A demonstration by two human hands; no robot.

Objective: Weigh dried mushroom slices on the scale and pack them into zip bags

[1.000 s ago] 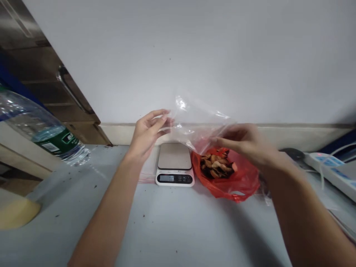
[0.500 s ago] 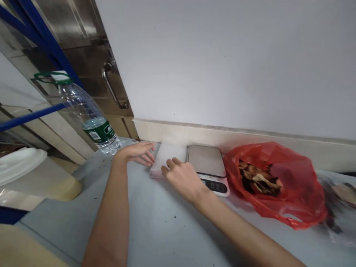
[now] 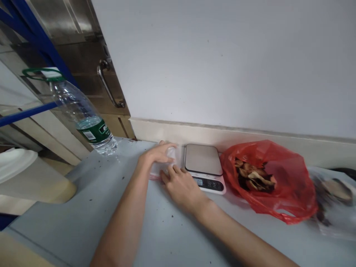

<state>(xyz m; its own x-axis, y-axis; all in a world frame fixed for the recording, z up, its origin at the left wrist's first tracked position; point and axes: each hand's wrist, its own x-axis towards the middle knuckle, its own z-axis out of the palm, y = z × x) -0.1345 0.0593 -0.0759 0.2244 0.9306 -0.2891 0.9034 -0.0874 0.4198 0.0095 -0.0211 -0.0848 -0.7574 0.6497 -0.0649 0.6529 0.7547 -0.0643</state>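
Observation:
A stack of clear plastic bags (image 3: 156, 171) with reddish edges lies flat on the grey table, left of a small digital scale (image 3: 204, 159). Over the stack rests my left hand (image 3: 160, 152), its thumb and fingers apart and touching the upper bag. My right hand (image 3: 182, 185) has its fingers curled at the stack's near edge, apparently pinching the plastic; its fingertips are partly hidden. The scale's plate carries nothing, and its display is lit.
Right of the scale sits an open red plastic bag (image 3: 292, 178) with dried brown pieces (image 3: 256, 177) inside. Beyond it lies a blurred clear bag (image 3: 338, 211). At left stand a large water bottle (image 3: 91, 128) and a white lidded tub (image 3: 36, 181). A wall (image 3: 222, 74) rises behind.
My left hand has moved right, from beside the stack onto it. My right hand stays at the near edge. The view has shifted slightly.

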